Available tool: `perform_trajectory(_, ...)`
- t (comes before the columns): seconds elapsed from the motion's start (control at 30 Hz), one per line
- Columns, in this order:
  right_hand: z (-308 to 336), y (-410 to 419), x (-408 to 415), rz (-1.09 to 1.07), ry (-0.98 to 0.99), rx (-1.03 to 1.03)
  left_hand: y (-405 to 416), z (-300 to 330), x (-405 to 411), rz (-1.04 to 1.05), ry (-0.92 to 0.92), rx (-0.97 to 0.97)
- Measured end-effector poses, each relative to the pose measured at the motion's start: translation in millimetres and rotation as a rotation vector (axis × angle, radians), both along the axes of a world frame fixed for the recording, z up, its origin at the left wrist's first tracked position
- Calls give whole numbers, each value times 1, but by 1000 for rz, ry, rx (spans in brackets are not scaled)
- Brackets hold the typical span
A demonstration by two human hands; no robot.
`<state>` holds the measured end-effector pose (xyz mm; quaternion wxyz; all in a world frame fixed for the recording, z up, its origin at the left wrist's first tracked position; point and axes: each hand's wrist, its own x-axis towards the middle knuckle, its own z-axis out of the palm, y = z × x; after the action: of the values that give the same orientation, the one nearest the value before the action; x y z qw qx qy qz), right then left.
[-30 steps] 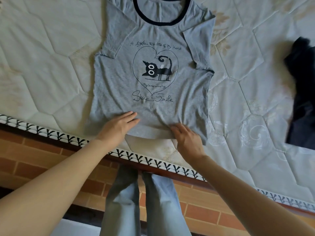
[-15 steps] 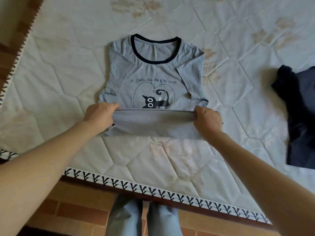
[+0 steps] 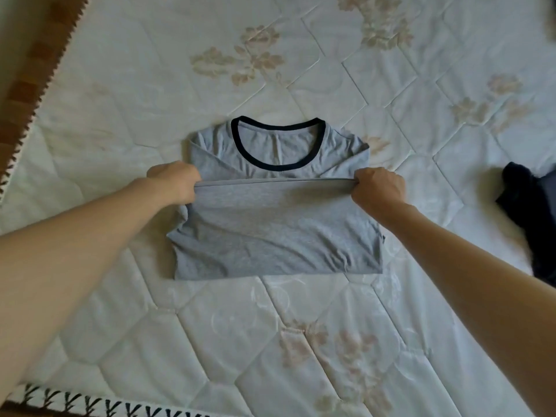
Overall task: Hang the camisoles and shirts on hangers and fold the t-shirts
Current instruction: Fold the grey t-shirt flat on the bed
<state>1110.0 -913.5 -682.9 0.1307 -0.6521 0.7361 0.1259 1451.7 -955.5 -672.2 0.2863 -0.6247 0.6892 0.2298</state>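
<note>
Left hand (image 3: 176, 182): fingers curled round the left corner of the hem of the grey t-shirt (image 3: 276, 233), arm reaching in from the near left. Right hand (image 3: 377, 188): gripping the opposite hem corner, likewise closed on cloth. Held taut between both, the hem forms a straight raised edge, which likely keeps the fold square as the lower half is carried up over the body.

Grey t-shirt: lies on the quilted mattress (image 3: 301, 341), sleeves tucked in, lower half doubled over so its plain back faces up; fold judged roughly halfway complete.

Dark-trimmed neckline (image 3: 278, 144): beyond the hem, uncovered, apparently the target line for the fold.

Dark garment (image 3: 529, 212): far right, well apart, awaiting its turn.
</note>
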Motion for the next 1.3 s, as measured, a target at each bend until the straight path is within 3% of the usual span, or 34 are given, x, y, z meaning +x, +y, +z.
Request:
perform_trajectory(0.27,-8,-57,5,-58,8,9,-55,-16,-1,-27,59,-250)
perform_trajectory(0.6,-25,-112,0,-89,59,5,-113,-39,-2,-14,72,-314)
perform_trajectory(0.83,-39,-145,-7,-61,85,-84,-142,-53,-3,-143,-28,-380)
perform_trajectory(0.97,-54,-156,-16,-35,107,-92,-144,-65,0,-89,-24,-395)
perform_trajectory(1.13,-60,-147,-15,55,-26,-284,-133,-79,3,-136,169,-741)
perform_trajectory(1.3,-64,-142,15,309,-231,-310,-124,-87,-24,-380,412,-775)
